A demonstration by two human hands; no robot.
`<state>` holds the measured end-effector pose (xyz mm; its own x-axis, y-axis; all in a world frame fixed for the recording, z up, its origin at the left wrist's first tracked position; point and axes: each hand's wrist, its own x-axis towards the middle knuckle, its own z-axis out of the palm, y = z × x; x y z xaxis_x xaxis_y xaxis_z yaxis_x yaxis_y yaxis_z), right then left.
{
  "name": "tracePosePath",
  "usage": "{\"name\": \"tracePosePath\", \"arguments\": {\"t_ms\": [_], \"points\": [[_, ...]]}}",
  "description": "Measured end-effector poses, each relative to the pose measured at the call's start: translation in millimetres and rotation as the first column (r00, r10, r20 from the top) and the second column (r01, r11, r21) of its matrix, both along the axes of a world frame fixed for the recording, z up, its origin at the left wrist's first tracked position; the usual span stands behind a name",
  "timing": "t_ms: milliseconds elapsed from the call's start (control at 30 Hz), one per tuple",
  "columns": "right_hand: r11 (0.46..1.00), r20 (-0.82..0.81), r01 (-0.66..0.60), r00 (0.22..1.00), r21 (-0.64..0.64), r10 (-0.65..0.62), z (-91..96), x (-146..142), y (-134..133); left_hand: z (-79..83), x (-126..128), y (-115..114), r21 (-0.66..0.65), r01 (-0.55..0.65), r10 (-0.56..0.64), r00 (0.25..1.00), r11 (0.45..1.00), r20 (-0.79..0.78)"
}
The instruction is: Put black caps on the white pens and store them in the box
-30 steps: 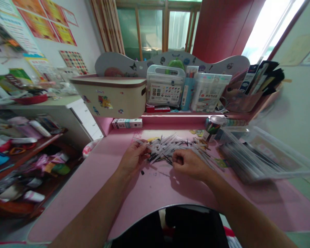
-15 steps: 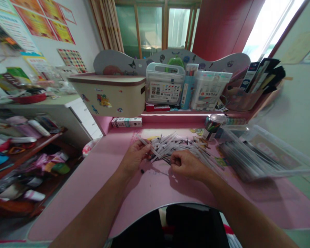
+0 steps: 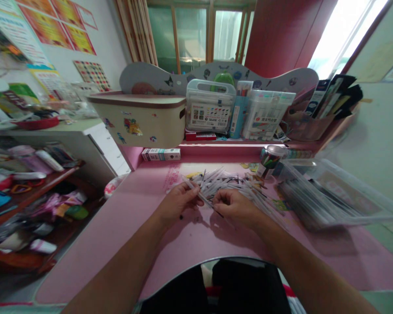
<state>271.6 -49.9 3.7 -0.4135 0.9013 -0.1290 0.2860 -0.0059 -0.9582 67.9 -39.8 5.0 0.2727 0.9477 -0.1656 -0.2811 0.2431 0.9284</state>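
Note:
A thin, whitish pen refill [image 3: 205, 200] slants between my two hands above the pink desk. My left hand [image 3: 180, 201] pinches its upper-left length between thumb and fingers. At its lower-right end my right hand [image 3: 233, 206] is curled closed, and a dark tip shows below the fingers. Whether that tip belongs to the same refill is hard to make out. Just behind both hands lies a loose pile of white and black refills [image 3: 220, 178]. A small black piece [image 3: 181, 216] rests on the desk below my left hand.
To the right stands a clear plastic bin [image 3: 363, 192] with many thin sticks inside. A can [image 3: 271, 160] holding pens is behind it. A small box [image 3: 161, 154] lies at the back left. The shelf above carries a cream storage box [image 3: 140, 124] and marker cases [image 3: 210, 109].
My left hand has moved slightly right and down with the refill, closer to my right hand. The right hand has shifted a little left, and a dark tip now shows under it.

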Motion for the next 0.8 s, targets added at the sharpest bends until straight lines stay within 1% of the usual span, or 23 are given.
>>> {"name": "tracePosePath", "arguments": {"t_ms": [67, 133, 200, 267, 333, 500, 567, 600, 633, 667, 700, 733, 800], "points": [[0.999, -0.133, 0.003, 0.991, -0.053, -0.011, 1.7, 3, 2, 1.6, -2, 1, -0.112, -0.040, 0.055, 0.989, 0.993, 0.137], [0.995, -0.214, 0.016, 0.976, -0.097, -0.036, 3.7, 6, 3, 3.6, -5, 3, -0.239, -0.088, 0.150, 0.956, 0.967, 0.254], [0.994, -0.245, 0.029, 0.968, -0.103, -0.053, 5.7, 8, 3, 5.4, -8, 5, -0.348, -0.104, 0.224, 0.920, 0.931, 0.322], [0.995, -0.240, 0.016, 0.970, -0.095, -0.039, 7.4, 8, 1, 6.4, -8, 5, -0.412, -0.086, 0.242, 0.907, 0.907, 0.344], [0.996, -0.214, 0.003, 0.977, -0.086, -0.021, 8.2, 7, 0, 6.8, -8, 4, -0.409, -0.075, 0.230, 0.910, 0.909, 0.345], [1.000, -0.111, -0.010, 0.994, -0.027, 0.007, 6.1, 5, -1, 7.5, -6, 0, -0.307, -0.036, 0.141, 0.935, 0.951, 0.324], [0.998, -0.033, -0.016, 0.999, 0.054, 0.017, 5.6, 2, -3, 8.8, -6, -1, -0.280, -0.058, 0.148, 0.939, 0.958, 0.311], [0.992, 0.019, -0.024, 1.000, 0.126, 0.021, 5.8, -1, -5, 9.8, -7, 0, -0.263, -0.088, 0.170, 0.937, 0.961, 0.306], [0.975, 0.075, -0.044, 0.997, 0.217, 0.028, 6.2, -4, -8, 11.0, -7, 0, -0.248, -0.123, 0.197, 0.933, 0.961, 0.301], [0.943, 0.135, -0.090, 0.990, 0.319, 0.049, 6.7, -9, -12, 12.2, -8, 1, -0.236, -0.158, 0.226, 0.927, 0.959, 0.298], [0.894, 0.202, -0.162, 0.976, 0.418, 0.083, 6.8, -14, -15, 13.4, -9, 2, -0.225, -0.193, 0.255, 0.921, 0.955, 0.295], [0.828, 0.272, -0.248, 0.955, 0.502, 0.121, 6.4, -20, -19, 14.3, -10, 4, -0.215, -0.225, 0.282, 0.914, 0.950, 0.291], [0.667, 0.416, -0.427, 0.889, 0.610, 0.189, 2.7, -32, -25, 15.3, -13, 6, -0.189, -0.288, 0.333, 0.901, 0.939, 0.279]]}}
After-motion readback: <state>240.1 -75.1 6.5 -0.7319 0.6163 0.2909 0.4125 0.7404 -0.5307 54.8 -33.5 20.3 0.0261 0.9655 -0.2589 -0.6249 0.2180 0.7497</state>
